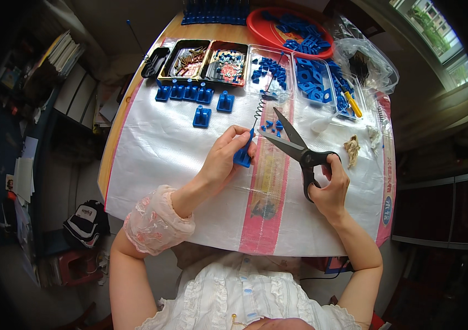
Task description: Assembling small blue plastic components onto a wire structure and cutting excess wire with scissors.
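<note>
Pinched in my left hand is a blue plastic part with a flat base, its fingers closed round the upper end. From its top a thin dark coiled wire runs up toward the trays. My right hand grips black-handled scissors, thumb and fingers in the loops. The blades are spread apart, tips pointing up-left, close to the wire and the blue part. Small blue pieces lie just beyond the blades. Several finished-looking blue stands sit in a row at the far left, with another stand nearer.
Along the far side are trays of brass-coloured pins, small metal bits, blue triangular pieces and blue plates. Behind them stands a red basin of blue parts. A yellow-handled tool and crumpled beige scrap lie right.
</note>
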A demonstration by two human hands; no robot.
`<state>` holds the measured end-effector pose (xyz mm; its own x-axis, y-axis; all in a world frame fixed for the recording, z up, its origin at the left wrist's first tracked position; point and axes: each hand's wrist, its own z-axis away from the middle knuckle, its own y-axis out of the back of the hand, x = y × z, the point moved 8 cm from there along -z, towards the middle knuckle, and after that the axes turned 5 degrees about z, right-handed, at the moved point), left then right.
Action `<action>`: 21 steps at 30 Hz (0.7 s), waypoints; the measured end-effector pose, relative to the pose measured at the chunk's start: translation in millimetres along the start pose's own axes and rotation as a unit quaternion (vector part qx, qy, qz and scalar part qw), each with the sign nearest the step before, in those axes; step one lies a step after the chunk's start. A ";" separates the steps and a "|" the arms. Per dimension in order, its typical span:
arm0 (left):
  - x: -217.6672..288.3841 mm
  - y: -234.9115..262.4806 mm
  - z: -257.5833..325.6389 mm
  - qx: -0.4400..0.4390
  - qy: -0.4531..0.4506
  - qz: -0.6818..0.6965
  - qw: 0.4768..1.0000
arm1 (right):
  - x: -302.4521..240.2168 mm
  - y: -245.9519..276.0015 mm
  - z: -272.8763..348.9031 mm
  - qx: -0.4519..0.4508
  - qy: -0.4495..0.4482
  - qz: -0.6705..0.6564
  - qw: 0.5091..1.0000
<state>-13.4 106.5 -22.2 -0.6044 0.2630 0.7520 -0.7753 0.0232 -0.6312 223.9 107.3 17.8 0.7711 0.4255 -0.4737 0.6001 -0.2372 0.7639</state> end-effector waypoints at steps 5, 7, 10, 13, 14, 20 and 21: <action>-6.1 3.6 -4.1 0.002 0.010 0.006 1.000 | 0.7 1.8 -1.4 0.007 0.004 -0.007 1.000; -6.3 5.3 -6.2 0.006 0.018 0.043 0.999 | 3.8 0.6 -0.1 0.005 -0.003 -0.016 1.000; -4.7 8.4 -7.7 0.001 0.018 0.069 0.997 | 3.5 0.6 -0.2 0.000 -0.010 -0.023 1.000; -2.1 6.3 -6.8 0.010 0.019 0.063 0.998 | 5.5 -0.7 -0.7 -0.011 -0.020 -0.029 0.999; -1.4 6.0 -6.4 0.016 0.021 0.058 0.998 | 5.9 -0.9 -1.3 -0.013 -0.022 -0.033 0.999; -8.5 6.5 -6.3 0.000 0.043 0.091 0.995 | 3.7 2.7 -3.2 -0.032 -0.048 -0.057 0.997; -8.2 4.4 -4.9 0.003 0.048 0.095 0.994 | 2.8 2.8 -3.1 -0.035 -0.049 -0.061 0.996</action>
<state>-10.9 109.1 -32.1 -0.7194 0.3530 0.5982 -0.6508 -0.0414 -0.7581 227.1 110.6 20.0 0.7126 0.3588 -0.6029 0.6769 -0.1258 0.7252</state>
